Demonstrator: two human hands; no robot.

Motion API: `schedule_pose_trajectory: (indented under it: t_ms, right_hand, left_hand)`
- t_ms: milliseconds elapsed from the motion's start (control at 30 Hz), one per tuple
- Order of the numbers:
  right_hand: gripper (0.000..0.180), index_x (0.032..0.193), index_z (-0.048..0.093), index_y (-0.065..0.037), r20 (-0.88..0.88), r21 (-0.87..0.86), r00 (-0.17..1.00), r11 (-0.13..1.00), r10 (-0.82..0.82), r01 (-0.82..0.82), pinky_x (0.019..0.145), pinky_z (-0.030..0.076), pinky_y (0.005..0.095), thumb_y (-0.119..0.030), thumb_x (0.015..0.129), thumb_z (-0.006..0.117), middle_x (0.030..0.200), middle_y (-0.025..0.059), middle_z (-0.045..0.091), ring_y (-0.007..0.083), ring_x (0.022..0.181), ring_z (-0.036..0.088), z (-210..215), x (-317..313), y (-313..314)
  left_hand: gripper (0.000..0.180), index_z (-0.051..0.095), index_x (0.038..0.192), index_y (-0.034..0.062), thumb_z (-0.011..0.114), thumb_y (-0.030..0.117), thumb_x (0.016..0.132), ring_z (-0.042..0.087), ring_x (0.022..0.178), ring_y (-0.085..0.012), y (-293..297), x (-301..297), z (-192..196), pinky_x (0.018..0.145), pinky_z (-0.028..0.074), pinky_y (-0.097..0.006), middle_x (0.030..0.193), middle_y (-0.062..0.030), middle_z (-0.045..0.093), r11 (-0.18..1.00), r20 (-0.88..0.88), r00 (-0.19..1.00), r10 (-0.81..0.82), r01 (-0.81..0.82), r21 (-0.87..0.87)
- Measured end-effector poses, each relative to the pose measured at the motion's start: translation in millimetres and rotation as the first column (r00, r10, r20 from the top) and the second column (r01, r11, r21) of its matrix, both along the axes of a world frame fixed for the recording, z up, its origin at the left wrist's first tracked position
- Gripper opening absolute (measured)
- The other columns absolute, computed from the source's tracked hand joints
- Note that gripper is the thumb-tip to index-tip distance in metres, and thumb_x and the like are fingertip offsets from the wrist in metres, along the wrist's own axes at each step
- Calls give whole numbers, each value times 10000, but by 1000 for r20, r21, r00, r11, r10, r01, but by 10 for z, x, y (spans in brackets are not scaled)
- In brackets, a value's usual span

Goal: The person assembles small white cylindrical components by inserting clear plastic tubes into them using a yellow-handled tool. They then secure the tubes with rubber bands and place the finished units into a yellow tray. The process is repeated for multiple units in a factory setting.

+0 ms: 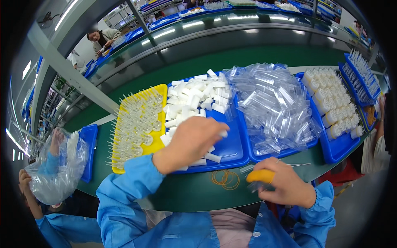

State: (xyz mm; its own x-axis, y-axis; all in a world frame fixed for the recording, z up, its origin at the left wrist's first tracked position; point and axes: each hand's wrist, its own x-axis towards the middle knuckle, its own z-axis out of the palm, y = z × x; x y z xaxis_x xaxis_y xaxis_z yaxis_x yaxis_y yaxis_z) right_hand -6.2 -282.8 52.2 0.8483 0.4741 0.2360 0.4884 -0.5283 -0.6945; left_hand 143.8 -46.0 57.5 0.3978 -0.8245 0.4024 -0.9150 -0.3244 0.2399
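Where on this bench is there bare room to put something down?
Bare green table lies along the near edge, between the left hand and the right hand, apart from the rubber bands. The near right corner of the blue tray of white pieces is bare too. The yellow tray, the bag tray and the bottle tray are crowded.

The left hand (pixel 191 142) is reaching into a blue tray (pixel 231 151) of white caps (pixel 197 97), pinching 1 at its fingertips. The right hand (pixel 283 184) is gripping an orange-tipped piece (pixel 259 176) beside rubber bands (pixel 226 179) on the green table (pixel 186 192).
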Motion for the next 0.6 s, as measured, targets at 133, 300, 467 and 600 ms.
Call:
schedule_pose_trajectory:
  t_ms: [133,300,467,600]
  right_hand:
    - [370,1011,640,-96,60,-138,960,951,-272,278,785,455,362,-11,651,626,1003,79,556,290,906,540,-328,-124,-250]
    - [385,1029,650,-72,173,-36,892,903,-417,429,835,416,413,-145,664,751,1105,86,536,291,949,516,-647,-242,-290]
    - [437,1028,658,-73,311,-129,866,885,-393,448,894,367,444,-267,653,773,1125,91,525,307,988,483,-742,-293,-289]
    - [437,1030,656,-71,354,-164,849,868,-392,469,887,356,457,-336,690,730,1115,93,517,302,987,478,-753,-298,-276]
  left_hand:
    - [265,651,1053,72,685,143,800,617,793,-203,-76,374,-220,679,469,-323,936,-59,671,993,-343,937,69,-97,-66]
    - [131,703,904,81,654,170,822,619,752,-185,-111,821,-250,636,466,-321,916,-66,676,941,-292,898,328,-338,16]
    - [112,686,881,95,618,139,804,615,782,-250,-183,896,-278,632,468,-376,810,-80,655,894,238,897,373,-416,167]
    - [131,675,909,103,600,119,802,613,802,-258,-195,945,-359,645,473,-394,772,-78,652,896,318,861,396,-438,71]
